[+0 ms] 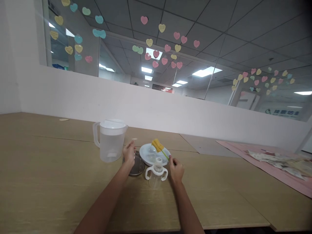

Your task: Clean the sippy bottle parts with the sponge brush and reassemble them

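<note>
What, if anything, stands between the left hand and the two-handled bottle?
Between the left hand and the bottle, a dark round dish lies on the table. From the right hand, nothing visible stands in the way.

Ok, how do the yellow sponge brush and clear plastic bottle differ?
The yellow sponge brush is opaque with one thin green stem; the clear plastic bottle is see-through with two white loop handles. The brush tilts in the right hand, while the bottle stands upright on the tan table. Both partly hide the pale round bowl.
</note>
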Action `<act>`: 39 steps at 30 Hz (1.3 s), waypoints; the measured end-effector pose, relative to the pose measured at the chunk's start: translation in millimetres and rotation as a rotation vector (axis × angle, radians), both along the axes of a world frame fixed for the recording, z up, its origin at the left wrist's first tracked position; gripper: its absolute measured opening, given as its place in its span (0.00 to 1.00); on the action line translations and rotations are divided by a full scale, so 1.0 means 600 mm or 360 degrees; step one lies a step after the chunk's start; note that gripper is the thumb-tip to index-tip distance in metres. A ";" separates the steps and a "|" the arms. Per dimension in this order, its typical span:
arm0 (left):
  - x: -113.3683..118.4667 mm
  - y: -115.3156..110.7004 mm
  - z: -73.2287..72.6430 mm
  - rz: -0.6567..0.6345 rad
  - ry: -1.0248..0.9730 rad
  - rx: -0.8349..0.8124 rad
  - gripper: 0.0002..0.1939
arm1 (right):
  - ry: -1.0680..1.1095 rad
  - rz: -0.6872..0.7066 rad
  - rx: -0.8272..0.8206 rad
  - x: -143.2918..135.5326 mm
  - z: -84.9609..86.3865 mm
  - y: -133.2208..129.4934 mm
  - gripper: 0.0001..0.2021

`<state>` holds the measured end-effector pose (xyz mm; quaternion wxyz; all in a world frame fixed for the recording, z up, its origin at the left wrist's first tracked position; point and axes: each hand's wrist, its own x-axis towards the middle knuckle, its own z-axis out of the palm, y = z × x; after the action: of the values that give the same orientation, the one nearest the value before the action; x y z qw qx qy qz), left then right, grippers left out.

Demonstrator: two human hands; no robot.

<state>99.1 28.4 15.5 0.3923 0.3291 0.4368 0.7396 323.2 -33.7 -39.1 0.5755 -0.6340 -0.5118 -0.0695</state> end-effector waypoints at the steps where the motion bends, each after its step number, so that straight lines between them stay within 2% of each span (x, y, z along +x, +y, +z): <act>1: -0.008 0.005 -0.010 0.0141 0.0307 -0.0061 0.13 | 0.0030 0.0024 0.0020 0.001 -0.001 0.000 0.29; 3: -0.023 0.012 -0.027 0.0223 0.0527 -0.0117 0.08 | 0.0086 0.0095 0.0086 0.002 -0.005 0.001 0.26; 5: -0.037 0.017 -0.041 0.0207 0.0676 -0.0158 0.03 | 0.0123 0.0151 0.0145 0.005 -0.009 0.002 0.22; 9: -0.046 0.014 -0.055 0.0059 0.1021 -0.0141 0.06 | 0.0123 0.0099 0.0143 0.008 -0.018 0.007 0.18; 12: -0.037 -0.001 -0.052 0.0034 0.1232 -0.0049 0.06 | 0.0089 0.0017 0.0104 0.007 -0.022 0.013 0.19; 15: -0.020 -0.021 -0.036 0.0164 0.1642 0.0124 0.04 | 0.0033 -0.0016 0.0094 0.004 -0.023 0.017 0.20; 17: -0.008 -0.033 -0.024 0.0286 0.1977 0.0281 0.09 | -0.0016 -0.0014 0.0087 0.001 -0.024 0.019 0.20; 19: 0.004 -0.041 -0.017 0.0276 0.2180 0.0445 0.13 | -0.0058 -0.0007 0.0080 -0.001 -0.023 0.019 0.20; 23: 0.022 -0.040 -0.034 -0.0009 0.2256 0.0653 0.16 | -0.0075 0.0010 0.0075 -0.004 -0.020 0.016 0.20; 27: 0.025 -0.030 -0.061 -0.0233 0.2104 0.0652 0.16 | -0.0070 0.0048 0.0048 -0.006 -0.017 0.015 0.20; 30: 0.022 -0.025 -0.068 -0.0348 0.2055 0.0645 0.15 | -0.0111 0.0062 0.0057 -0.006 -0.017 0.016 0.19; 35: 0.025 -0.021 -0.068 -0.0337 0.2125 0.0633 0.14 | -0.0127 0.0088 0.0049 -0.006 -0.017 0.015 0.19; 39: 0.030 -0.023 -0.066 -0.0254 0.2161 0.0564 0.21 | -0.0108 0.0148 0.0066 -0.004 -0.017 0.013 0.19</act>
<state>116.8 14.5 -24.1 0.0266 0.8077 0.4326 0.3998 320.8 -26.2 -49.4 0.5734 -0.5948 -0.5584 -0.0747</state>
